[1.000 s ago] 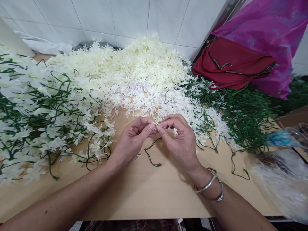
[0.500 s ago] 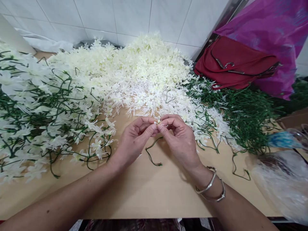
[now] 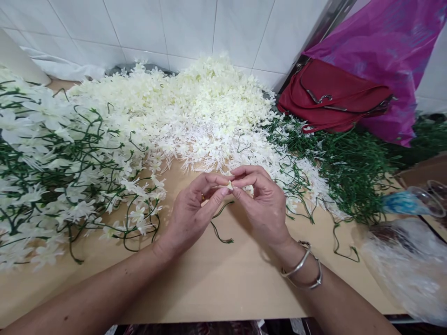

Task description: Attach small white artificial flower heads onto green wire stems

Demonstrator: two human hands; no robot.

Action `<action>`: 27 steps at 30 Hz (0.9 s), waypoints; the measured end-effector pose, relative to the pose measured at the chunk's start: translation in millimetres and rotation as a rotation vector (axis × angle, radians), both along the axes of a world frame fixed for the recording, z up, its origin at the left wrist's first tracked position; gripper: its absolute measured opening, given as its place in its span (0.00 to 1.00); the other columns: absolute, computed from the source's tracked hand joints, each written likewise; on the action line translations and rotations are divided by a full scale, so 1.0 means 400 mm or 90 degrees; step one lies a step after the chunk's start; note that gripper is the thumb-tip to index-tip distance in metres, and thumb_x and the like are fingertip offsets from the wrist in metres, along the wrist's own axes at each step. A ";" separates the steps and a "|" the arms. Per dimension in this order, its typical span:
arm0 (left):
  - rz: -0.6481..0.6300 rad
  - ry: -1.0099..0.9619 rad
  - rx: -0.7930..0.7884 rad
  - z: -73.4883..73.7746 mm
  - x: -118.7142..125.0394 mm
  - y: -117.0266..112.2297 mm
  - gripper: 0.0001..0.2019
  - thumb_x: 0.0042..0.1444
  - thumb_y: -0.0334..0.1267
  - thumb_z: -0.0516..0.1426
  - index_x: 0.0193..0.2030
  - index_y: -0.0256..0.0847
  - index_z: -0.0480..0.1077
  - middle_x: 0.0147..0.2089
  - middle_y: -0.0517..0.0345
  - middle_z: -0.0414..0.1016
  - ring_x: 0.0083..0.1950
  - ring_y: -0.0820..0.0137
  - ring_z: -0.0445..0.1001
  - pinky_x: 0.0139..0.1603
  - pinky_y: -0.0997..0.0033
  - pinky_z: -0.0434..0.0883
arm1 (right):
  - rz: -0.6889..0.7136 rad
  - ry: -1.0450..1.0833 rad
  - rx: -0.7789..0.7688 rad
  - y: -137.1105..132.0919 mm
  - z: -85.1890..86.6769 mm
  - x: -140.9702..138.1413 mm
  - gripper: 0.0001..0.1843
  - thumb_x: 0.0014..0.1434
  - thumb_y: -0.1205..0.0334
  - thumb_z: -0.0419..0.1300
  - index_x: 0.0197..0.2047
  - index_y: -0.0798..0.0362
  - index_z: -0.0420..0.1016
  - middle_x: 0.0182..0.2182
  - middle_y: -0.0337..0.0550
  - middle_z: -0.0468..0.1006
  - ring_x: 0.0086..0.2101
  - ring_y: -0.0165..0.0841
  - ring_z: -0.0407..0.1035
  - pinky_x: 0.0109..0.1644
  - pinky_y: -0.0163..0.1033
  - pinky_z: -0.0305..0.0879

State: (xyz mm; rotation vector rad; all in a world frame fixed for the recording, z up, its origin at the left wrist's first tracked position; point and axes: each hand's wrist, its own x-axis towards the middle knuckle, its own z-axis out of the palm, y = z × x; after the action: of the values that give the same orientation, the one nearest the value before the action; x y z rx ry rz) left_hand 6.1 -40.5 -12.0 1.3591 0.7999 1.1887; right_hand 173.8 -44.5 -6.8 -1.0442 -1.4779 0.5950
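My left hand (image 3: 190,211) and my right hand (image 3: 263,204) meet fingertip to fingertip over the tan table (image 3: 209,279). Both pinch a small cream artificial flower (image 3: 229,184) between thumbs and forefingers. A thin green wire stem (image 3: 219,228) hangs down from the pinch and curls onto the table between my wrists. Just beyond my fingers lies a big heap of loose white and cream flower heads (image 3: 202,111). My right wrist wears silver bangles (image 3: 303,270).
Finished green stems with white flowers (image 3: 59,163) are piled at the left. Bare green stems (image 3: 352,163) lie at the right. A red handbag (image 3: 331,97) and purple plastic sheet (image 3: 387,51) stand behind them. Clear plastic bags (image 3: 408,260) sit at the right edge. White tiled wall behind.
Both hands stay pinched together on the flower and stem, with only small finger shifts; the view has tilted slightly.
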 end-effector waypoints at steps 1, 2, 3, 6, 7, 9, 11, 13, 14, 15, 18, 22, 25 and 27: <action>0.010 0.015 0.014 0.002 -0.001 -0.001 0.06 0.67 0.42 0.62 0.46 0.44 0.75 0.51 0.53 0.81 0.53 0.64 0.80 0.61 0.60 0.75 | -0.011 -0.015 0.014 -0.002 0.002 0.000 0.10 0.61 0.72 0.67 0.34 0.46 0.80 0.44 0.40 0.80 0.47 0.37 0.76 0.55 0.49 0.71; 0.021 0.027 0.027 0.004 -0.002 -0.002 0.05 0.67 0.41 0.62 0.45 0.44 0.76 0.51 0.52 0.82 0.54 0.64 0.80 0.61 0.61 0.75 | -0.018 -0.029 0.027 -0.004 0.003 -0.001 0.10 0.61 0.72 0.67 0.34 0.46 0.80 0.43 0.40 0.81 0.46 0.37 0.76 0.54 0.49 0.72; 0.031 0.035 0.041 0.006 -0.003 -0.003 0.05 0.67 0.41 0.63 0.44 0.44 0.76 0.51 0.53 0.82 0.54 0.64 0.80 0.60 0.61 0.75 | -0.023 -0.043 0.036 -0.005 0.004 -0.002 0.10 0.61 0.72 0.67 0.35 0.46 0.79 0.42 0.39 0.81 0.45 0.36 0.76 0.54 0.49 0.72; 0.045 0.050 0.072 0.010 -0.007 -0.004 0.04 0.67 0.39 0.62 0.43 0.44 0.77 0.48 0.54 0.82 0.51 0.65 0.80 0.58 0.62 0.76 | -0.032 -0.064 0.038 -0.008 0.005 -0.003 0.09 0.62 0.71 0.68 0.36 0.45 0.79 0.40 0.38 0.82 0.42 0.35 0.76 0.51 0.47 0.72; 0.044 0.051 0.069 0.011 -0.008 -0.004 0.04 0.68 0.40 0.62 0.43 0.44 0.76 0.47 0.55 0.81 0.50 0.65 0.80 0.57 0.62 0.76 | -0.036 -0.063 0.032 -0.008 0.005 -0.004 0.09 0.62 0.71 0.68 0.36 0.46 0.79 0.39 0.38 0.82 0.42 0.35 0.76 0.51 0.47 0.72; 0.028 0.034 0.040 0.010 -0.008 -0.002 0.05 0.69 0.41 0.61 0.43 0.44 0.76 0.45 0.55 0.81 0.48 0.66 0.81 0.56 0.62 0.78 | -0.040 -0.049 0.020 -0.008 0.004 -0.004 0.08 0.62 0.70 0.68 0.36 0.46 0.80 0.38 0.38 0.81 0.41 0.35 0.76 0.51 0.46 0.71; 0.004 0.002 0.000 0.009 -0.006 0.001 0.06 0.68 0.42 0.62 0.43 0.43 0.75 0.44 0.56 0.80 0.46 0.67 0.81 0.54 0.63 0.79 | -0.035 -0.027 0.012 -0.008 0.003 -0.003 0.07 0.62 0.69 0.69 0.35 0.46 0.80 0.38 0.38 0.81 0.41 0.35 0.76 0.50 0.45 0.71; -0.013 -0.033 -0.031 0.010 -0.003 0.005 0.06 0.67 0.42 0.63 0.43 0.42 0.75 0.42 0.58 0.80 0.45 0.68 0.82 0.54 0.64 0.79 | -0.029 -0.010 0.006 -0.007 0.003 -0.003 0.07 0.62 0.68 0.70 0.35 0.46 0.80 0.37 0.37 0.80 0.40 0.35 0.75 0.49 0.45 0.71; -0.014 -0.047 -0.040 0.011 -0.001 0.007 0.06 0.67 0.41 0.63 0.42 0.42 0.75 0.41 0.58 0.80 0.44 0.68 0.82 0.54 0.65 0.79 | -0.027 -0.004 0.003 -0.006 0.002 -0.002 0.07 0.62 0.68 0.70 0.34 0.46 0.79 0.37 0.37 0.80 0.41 0.35 0.75 0.49 0.45 0.71; -0.013 -0.057 -0.047 0.012 0.001 0.008 0.06 0.66 0.41 0.64 0.42 0.42 0.76 0.41 0.58 0.80 0.44 0.69 0.82 0.54 0.65 0.80 | -0.026 0.001 0.000 -0.005 0.001 -0.002 0.07 0.61 0.67 0.70 0.34 0.46 0.79 0.38 0.38 0.80 0.42 0.35 0.76 0.50 0.46 0.71; -0.006 -0.059 -0.047 0.015 0.004 0.010 0.07 0.65 0.41 0.64 0.40 0.41 0.76 0.40 0.57 0.80 0.44 0.68 0.81 0.54 0.65 0.80 | -0.021 0.015 -0.004 -0.003 -0.002 -0.003 0.07 0.62 0.67 0.69 0.35 0.47 0.78 0.41 0.40 0.81 0.44 0.37 0.76 0.53 0.48 0.72; 0.005 -0.009 -0.017 0.009 -0.003 0.014 0.07 0.66 0.43 0.63 0.41 0.42 0.76 0.40 0.56 0.80 0.45 0.67 0.80 0.56 0.62 0.78 | -0.010 -0.004 0.010 0.000 -0.004 -0.002 0.06 0.63 0.67 0.68 0.36 0.46 0.77 0.37 0.38 0.81 0.41 0.36 0.76 0.50 0.46 0.72; 0.023 0.052 0.012 0.001 -0.014 0.020 0.07 0.67 0.43 0.62 0.46 0.43 0.76 0.47 0.54 0.81 0.47 0.66 0.80 0.55 0.62 0.77 | -0.030 -0.044 0.009 0.002 0.003 0.005 0.06 0.64 0.67 0.67 0.41 0.44 0.79 0.37 0.38 0.80 0.40 0.36 0.75 0.49 0.45 0.71; 0.038 0.085 0.031 -0.004 -0.021 0.025 0.09 0.67 0.42 0.62 0.51 0.44 0.74 0.52 0.53 0.80 0.47 0.66 0.81 0.52 0.65 0.77 | -0.034 -0.078 0.008 0.004 0.010 0.013 0.06 0.65 0.66 0.67 0.42 0.44 0.80 0.37 0.39 0.80 0.40 0.36 0.74 0.49 0.46 0.71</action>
State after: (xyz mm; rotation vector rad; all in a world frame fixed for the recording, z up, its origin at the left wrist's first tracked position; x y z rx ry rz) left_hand -2.3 -30.6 -13.6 1.4754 0.9163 1.1807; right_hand 178.9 -42.7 -2.7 -1.1229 -1.5535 0.4902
